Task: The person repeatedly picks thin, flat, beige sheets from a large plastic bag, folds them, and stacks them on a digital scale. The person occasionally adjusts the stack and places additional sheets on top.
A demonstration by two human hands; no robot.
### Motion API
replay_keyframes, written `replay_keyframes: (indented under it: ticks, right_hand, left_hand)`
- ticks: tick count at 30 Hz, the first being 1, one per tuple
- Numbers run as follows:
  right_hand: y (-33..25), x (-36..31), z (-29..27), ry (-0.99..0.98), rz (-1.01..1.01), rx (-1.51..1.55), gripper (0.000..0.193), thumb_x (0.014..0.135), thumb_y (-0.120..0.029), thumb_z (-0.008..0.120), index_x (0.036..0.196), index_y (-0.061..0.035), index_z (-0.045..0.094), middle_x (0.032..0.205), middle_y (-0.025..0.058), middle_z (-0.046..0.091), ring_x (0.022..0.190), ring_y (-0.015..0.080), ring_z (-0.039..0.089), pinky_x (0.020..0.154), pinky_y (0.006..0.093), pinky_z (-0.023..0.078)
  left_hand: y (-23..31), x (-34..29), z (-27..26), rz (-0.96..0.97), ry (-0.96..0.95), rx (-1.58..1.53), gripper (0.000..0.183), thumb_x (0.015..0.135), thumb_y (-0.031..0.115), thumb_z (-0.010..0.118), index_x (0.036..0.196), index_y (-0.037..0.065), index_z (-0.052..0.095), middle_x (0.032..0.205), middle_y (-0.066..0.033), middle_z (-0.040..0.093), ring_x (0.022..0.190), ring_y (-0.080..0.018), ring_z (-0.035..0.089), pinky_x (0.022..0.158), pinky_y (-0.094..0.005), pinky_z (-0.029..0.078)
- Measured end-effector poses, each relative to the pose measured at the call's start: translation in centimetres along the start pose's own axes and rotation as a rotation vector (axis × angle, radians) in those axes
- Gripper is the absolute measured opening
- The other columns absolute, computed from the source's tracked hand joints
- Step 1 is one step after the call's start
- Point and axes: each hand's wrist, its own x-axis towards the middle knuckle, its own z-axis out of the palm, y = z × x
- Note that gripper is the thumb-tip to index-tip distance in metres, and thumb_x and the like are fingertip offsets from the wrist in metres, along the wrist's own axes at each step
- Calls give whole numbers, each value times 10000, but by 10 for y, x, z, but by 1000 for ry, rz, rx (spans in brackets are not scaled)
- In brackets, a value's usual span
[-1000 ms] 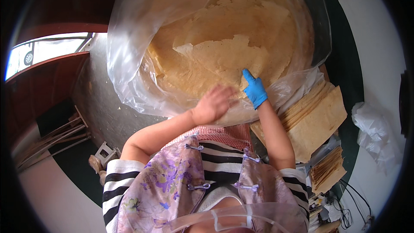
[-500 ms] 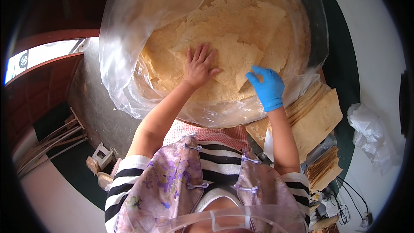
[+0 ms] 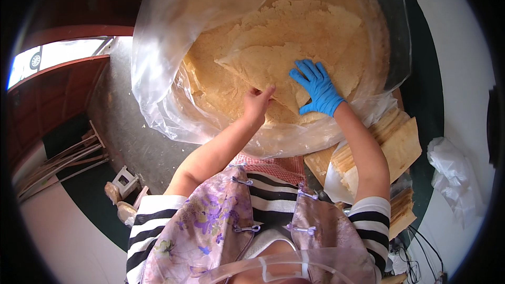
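A thin, tan flatbread sheet (image 3: pixel 271 63), folded over with a straight front edge, lies on a wide round pile of similar flatbread (image 3: pixel 336 26). At its front edge my bare left hand (image 3: pixel 256 103) is closed, thumb and fingers pinching the edge of the sheet. My right hand (image 3: pixel 320 90), in a blue glove, lies with fingers spread on the right side of the folded sheet. Clear plastic sheeting (image 3: pixel 163 63) wraps around the pile and hangs over its rim, covering part of the far left surface.
Folded stacks of flatbread (image 3: pixel 402 147) stand to the right, beside my right forearm. A white plastic bag (image 3: pixel 455 171) lies farther right. At the lower left are a small white stool-like object (image 3: pixel 125 180) and thin sticks (image 3: pixel 66 165). Black cables (image 3: pixel 421 252) trail at the lower right.
My left hand has gone from lying flat on the sheet to pinching its front edge. My gloved right hand has left the right corner and spread flat on top.
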Motion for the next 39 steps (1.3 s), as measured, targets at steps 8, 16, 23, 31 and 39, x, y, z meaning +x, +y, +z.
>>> replay_keyframes:
  ticks: [8,16,23,31,39]
  right_hand:
    - [-39,-18,34,239,-150,-126,574,823,-217,568,1375,-142,427,1405,119,401,1313,292,360,1112,454,232]
    - [-54,-16,73,362,357,1190,414,917,-119,524,1311,-1,475,1284,96,543,1174,236,516,998,327,409]
    - [12,-8,66,394,704,1628,507,886,-332,611,1267,-15,504,1220,80,567,1078,199,550,877,301,472]
    - [18,-3,59,372,859,2099,488,902,-320,592,1269,-10,504,1199,60,578,1028,167,569,852,285,487]
    - [-32,-8,60,343,785,2194,428,893,-73,545,1315,-86,477,1134,90,619,966,188,612,837,339,529]
  left_hand:
    - [42,-67,-38,-223,-86,-39,159,872,146,594,952,17,641,907,-75,632,780,-162,600,657,-296,520]
    - [73,-71,-16,263,-441,51,300,872,92,629,1153,59,530,1167,-128,548,1034,-204,583,890,-356,480]
    - [76,40,33,1295,-123,1323,538,808,276,650,1298,118,494,1407,-164,387,1330,-336,319,1070,-521,231]
    - [54,112,47,1209,-176,1424,650,792,414,644,1356,155,448,1437,-155,356,1365,-330,261,1082,-580,151]
    - [26,38,-9,121,-90,-223,470,865,138,666,1251,9,432,1051,-77,556,988,-178,544,820,-296,488]
